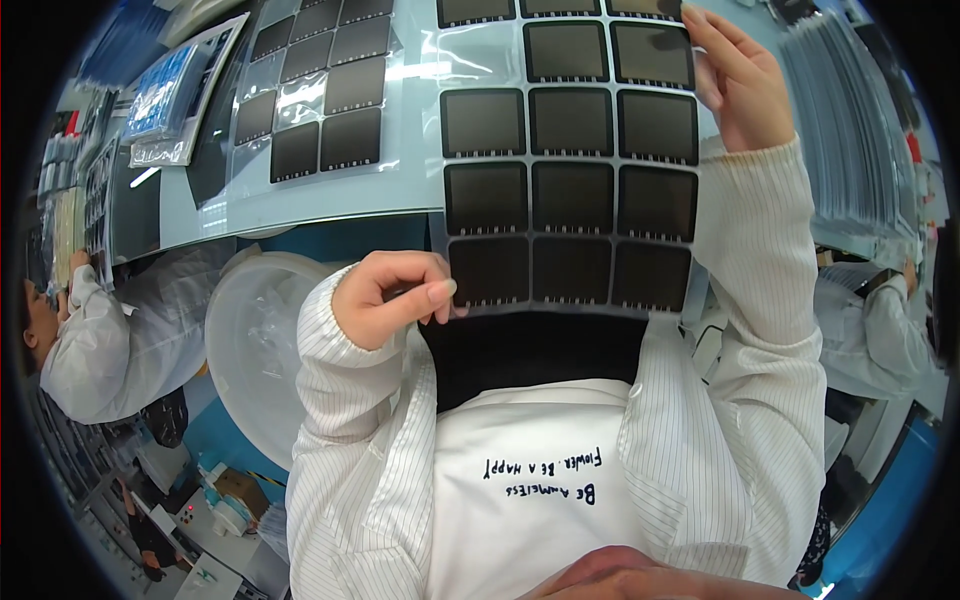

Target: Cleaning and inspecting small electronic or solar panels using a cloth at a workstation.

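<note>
Clear sheet of dark square panels held up before chest, spanning both hands, likely for inspection. Lower corner pinched by left hand, fingers curled closed. Upper edge gripped by right hand, fingers closed on it. Second panel sheet lies flat on pale table, upper left.

I hold a clear sheet of dark square panels at frame centre, my left hand pinching its lower corner, my right hand gripping its upper right edge.
</note>
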`<state>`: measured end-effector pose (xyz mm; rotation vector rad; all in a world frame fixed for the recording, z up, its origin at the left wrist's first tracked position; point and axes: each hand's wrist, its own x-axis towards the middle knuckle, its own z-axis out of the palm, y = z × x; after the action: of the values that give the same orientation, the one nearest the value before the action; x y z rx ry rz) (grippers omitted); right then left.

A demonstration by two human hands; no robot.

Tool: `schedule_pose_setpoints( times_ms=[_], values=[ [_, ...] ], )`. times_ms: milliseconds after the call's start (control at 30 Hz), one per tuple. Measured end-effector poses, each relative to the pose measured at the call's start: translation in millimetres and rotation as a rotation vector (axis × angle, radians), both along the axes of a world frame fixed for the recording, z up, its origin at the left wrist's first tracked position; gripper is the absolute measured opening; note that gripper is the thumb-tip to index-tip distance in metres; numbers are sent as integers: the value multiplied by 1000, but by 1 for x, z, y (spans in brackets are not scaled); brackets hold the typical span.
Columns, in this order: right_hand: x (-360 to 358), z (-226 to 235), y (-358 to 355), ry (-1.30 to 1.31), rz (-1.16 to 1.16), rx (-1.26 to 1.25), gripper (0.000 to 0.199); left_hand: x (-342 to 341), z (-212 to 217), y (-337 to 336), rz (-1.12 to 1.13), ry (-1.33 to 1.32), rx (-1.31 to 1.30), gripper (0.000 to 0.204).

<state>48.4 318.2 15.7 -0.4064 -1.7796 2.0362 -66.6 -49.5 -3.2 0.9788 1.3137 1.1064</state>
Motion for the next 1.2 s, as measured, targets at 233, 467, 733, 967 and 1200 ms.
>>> schedule_pose_setpoints(
  times_ms=[233,467,733,967,1200],
  values=[
    [-50,-35,25,-157,-280,-6,35,5,-3,-11,212,-36,-178,31],
    [-49,-43,35,-342,-359,59,45,-18,-65,-45,426,-332,-359,27],
    [6,-17,34,-289,-516,317,56,-88,-130,-103,1098,-1049,-155,36],
    [49,0,31,-318,-589,417,58,-100,-120,-114,1745,-775,-5,34],
    [71,8,17,-307,-545,444,54,-123,-114,-119,2292,-404,197,32]
  ],
)
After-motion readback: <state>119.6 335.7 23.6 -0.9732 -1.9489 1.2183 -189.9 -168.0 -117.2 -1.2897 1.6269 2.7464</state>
